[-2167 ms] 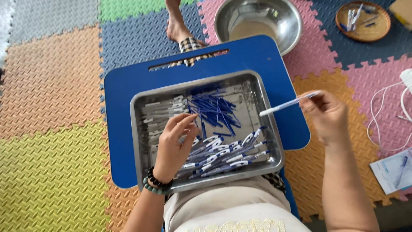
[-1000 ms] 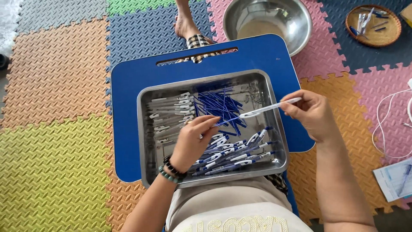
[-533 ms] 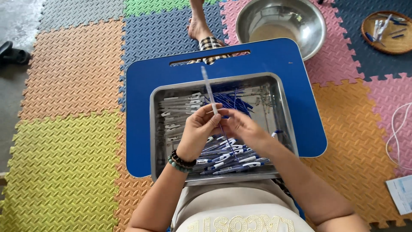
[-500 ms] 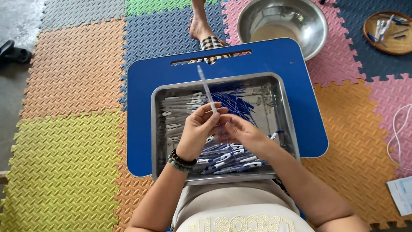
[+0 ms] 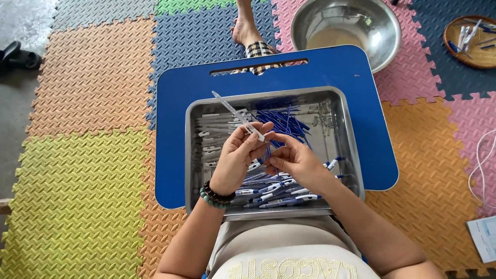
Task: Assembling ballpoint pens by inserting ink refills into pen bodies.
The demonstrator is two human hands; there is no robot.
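The left hand (image 5: 238, 155) has its fingers (image 5: 253, 135) curled shut round a clear pen barrel (image 5: 236, 114), pinching it near its lower end so the barrel slants up and away to the left, past the fingertips and over the tray. The right hand (image 5: 293, 157) sits just beside it, fingertips nearly touching the left ones; its thumb and forefinger are closed on a thin blue refill (image 5: 269, 155) that runs down from the barrel's end between the two hands. Under both hands lies a steel tray (image 5: 345, 135) resting on a blue lap board (image 5: 175, 129). Beyond the fingertips the tray holds a loose heap of blue refills (image 5: 285, 120); left of the left fingers lie rows of clear barrels (image 5: 214, 124); below the wrists, nearest the person, is a pile of finished pens (image 5: 276, 192) in white and blue. A beaded bracelet (image 5: 216, 195) circles the left wrist. Well beyond the board sits a steel bowl (image 5: 345, 26); I cannot tell what it holds. Far to the right of it, a woven dish (image 5: 467, 36) carries a few pens. A flat printed paper packet (image 5: 483, 237), white and pale blue, lies on the mat well right of the right arm.
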